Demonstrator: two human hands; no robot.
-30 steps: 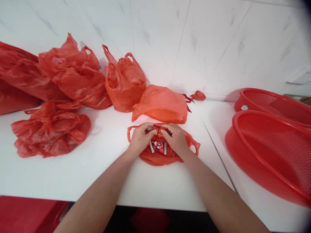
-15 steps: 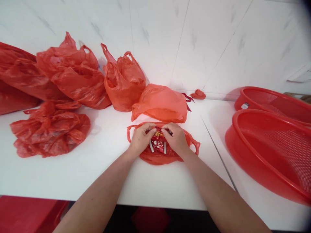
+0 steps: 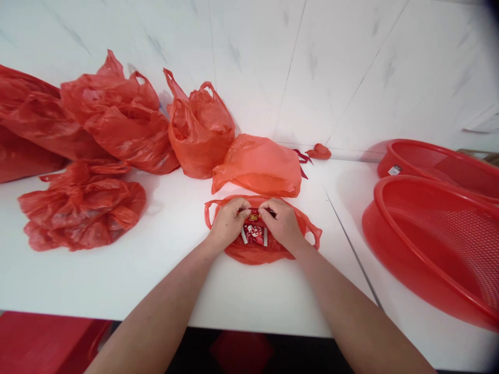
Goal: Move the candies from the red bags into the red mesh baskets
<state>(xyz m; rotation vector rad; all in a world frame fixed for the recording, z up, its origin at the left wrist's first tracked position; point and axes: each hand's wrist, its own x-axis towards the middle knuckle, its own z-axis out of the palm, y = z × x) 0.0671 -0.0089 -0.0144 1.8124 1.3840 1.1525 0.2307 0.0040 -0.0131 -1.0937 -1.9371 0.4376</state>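
Both hands meet over an opened red plastic bag (image 3: 249, 256) lying on the white table. My left hand (image 3: 230, 222) is closed, pinching the left end of a small dark red packet (image 3: 253, 217) with a gold mark. At the packet's other end, my right hand (image 3: 283, 221) pinches it between thumb and fingers. Just below, inside the bag, lies a red and white packet (image 3: 254, 235). The bag's handle loops stick out to either side of my hands. My fingers hide the ends of the dark red packet.
Several full red bags (image 3: 200, 132) stand along the wall on the left. A flatter red bag (image 3: 261, 163) lies right behind my hands, and a crumpled bag (image 3: 83, 208) is at the left. Two red plastic baskets (image 3: 421, 259) stand on the right, past a table seam.
The dark red packet has tilted slightly between my fingers. Both hands stay in nearly the same place, and the view has shifted a little.
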